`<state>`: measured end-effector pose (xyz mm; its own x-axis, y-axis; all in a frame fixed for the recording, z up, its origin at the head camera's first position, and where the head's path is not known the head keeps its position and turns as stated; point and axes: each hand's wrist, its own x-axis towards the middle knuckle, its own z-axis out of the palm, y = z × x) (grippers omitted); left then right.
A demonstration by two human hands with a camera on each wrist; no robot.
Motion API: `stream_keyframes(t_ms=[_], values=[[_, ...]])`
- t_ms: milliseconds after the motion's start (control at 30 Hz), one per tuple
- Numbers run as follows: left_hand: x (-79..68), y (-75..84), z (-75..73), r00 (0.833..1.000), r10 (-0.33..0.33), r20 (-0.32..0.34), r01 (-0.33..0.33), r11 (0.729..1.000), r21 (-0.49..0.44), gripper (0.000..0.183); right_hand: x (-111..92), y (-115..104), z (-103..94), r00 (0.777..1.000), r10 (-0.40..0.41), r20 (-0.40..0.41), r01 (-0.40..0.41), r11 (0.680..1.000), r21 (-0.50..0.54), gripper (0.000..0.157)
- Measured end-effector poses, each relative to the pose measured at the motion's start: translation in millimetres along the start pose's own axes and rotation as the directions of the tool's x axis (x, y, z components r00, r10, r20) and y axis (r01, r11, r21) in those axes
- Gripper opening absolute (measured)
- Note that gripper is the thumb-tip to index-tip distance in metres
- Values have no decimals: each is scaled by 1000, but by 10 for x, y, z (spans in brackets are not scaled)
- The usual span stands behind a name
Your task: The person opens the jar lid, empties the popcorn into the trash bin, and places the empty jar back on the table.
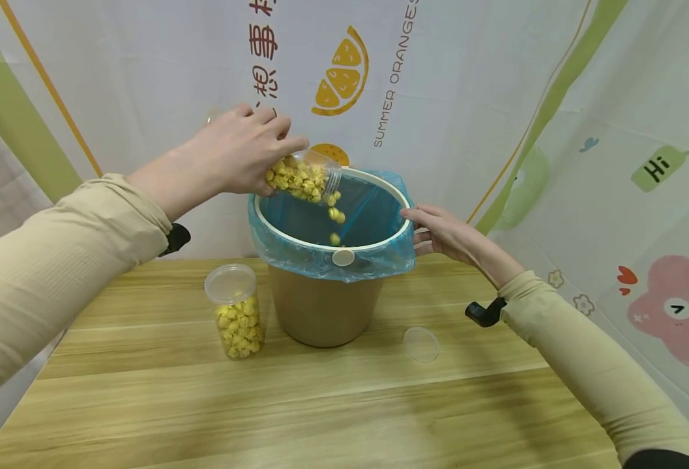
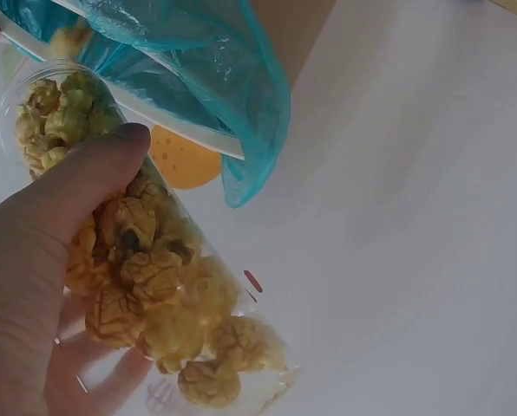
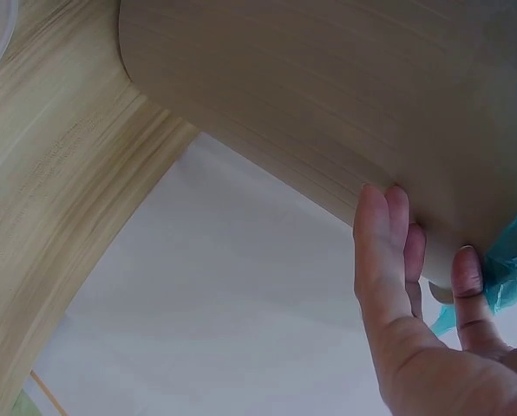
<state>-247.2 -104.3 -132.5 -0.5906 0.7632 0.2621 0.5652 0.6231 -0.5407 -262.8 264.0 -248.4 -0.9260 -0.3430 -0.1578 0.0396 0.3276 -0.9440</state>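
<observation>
My left hand (image 1: 247, 153) grips a clear plastic jar (image 2: 185, 277) of yellow caramel popcorn, tipped with its mouth over the trash bin (image 1: 326, 306). Several popcorn pieces (image 1: 335, 216) fall from the mouth into the bin. A blue trash bag (image 1: 399, 260) lines the bin and folds over its outside, under a pale rim (image 1: 297, 241). At the bin's right side, my right hand (image 1: 446, 234) holds the rim, thumb over the top and fingers against the outer side. The bin's bottom inside is hidden.
A second jar of popcorn (image 1: 241, 326), with its lid (image 1: 231, 283) on, stands left of the bin on the wooden table (image 1: 297, 404). A loose clear lid (image 1: 421, 344) lies to the right. Printed curtains (image 1: 450, 85) hang behind.
</observation>
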Motion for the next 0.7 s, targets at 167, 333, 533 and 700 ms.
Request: stream_keyframes(t_ms=[167,333,533,700], values=[[3,-5,10,1000,7,-9,-7,1000,9,81,5,0,1,1000,6,-7,-6,1000,-6,35],[16,11,9,1000,4,5,-4,1000,12,83,3,-3,3,1000,6,-7,-6,1000,-9,35],[23,25,13,1000,13,-15,-12,1000,19,82,-2,2,-3,1000,9,-2,-9,1000,-10,34],[26,37,13,999,19,-33,-19,1000,23,82,-5,0,-9,1000,4,-3,-4,1000,-18,35]])
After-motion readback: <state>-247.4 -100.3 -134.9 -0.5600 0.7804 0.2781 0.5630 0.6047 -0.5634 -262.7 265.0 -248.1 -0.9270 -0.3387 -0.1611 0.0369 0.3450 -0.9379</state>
